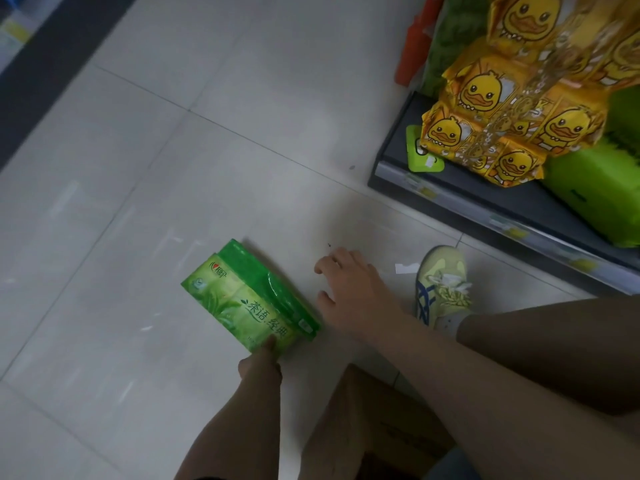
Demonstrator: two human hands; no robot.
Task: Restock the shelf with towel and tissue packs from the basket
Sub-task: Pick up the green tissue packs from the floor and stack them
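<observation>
L hand (261, 363) is pinching the near end of the green plastic-wrapped tissue pack (247, 299), thumb on top, other fingers hidden under it. An end grip is leaving the pack's long body free, prob so it can be swung over and slid onto the shelf lengthwise. Pack is sitting low over the pale tiled floor (173, 168); can't tell if it's resting on the tile or just off it.

R hand (349, 296) is hanging just beside the pack's far-right edge, fingers spread and loose, gripping nothing. My guess: it's positioning to take the other end or steady the pack.

Dark bottom shelf (460, 199) is off to the right, well apart from the pack. It's carrying yellow cartoon-duck-print packs (485, 133) stacked at the front corner and bright green wrapped packs (595, 195) beside them, so green stock prob goes next to those. No basket in view; the brown cardboard box (398, 420) under the R forearm is the only container showing.

Text: the pack face is showing 茶语·经典 in dark print, plus a small logo at the top corner that looks like 心相印 w/ a heart, not 100% sure. Shelf-edge price labels (512, 230) are too blurred to read. No legible print on the duck packs.

Also: a pale yellow sneaker w/ blue stripes (443, 289) is planted by the shelf base, w/ a white paper scrap (407, 268) lying on the floor just beside it.
</observation>
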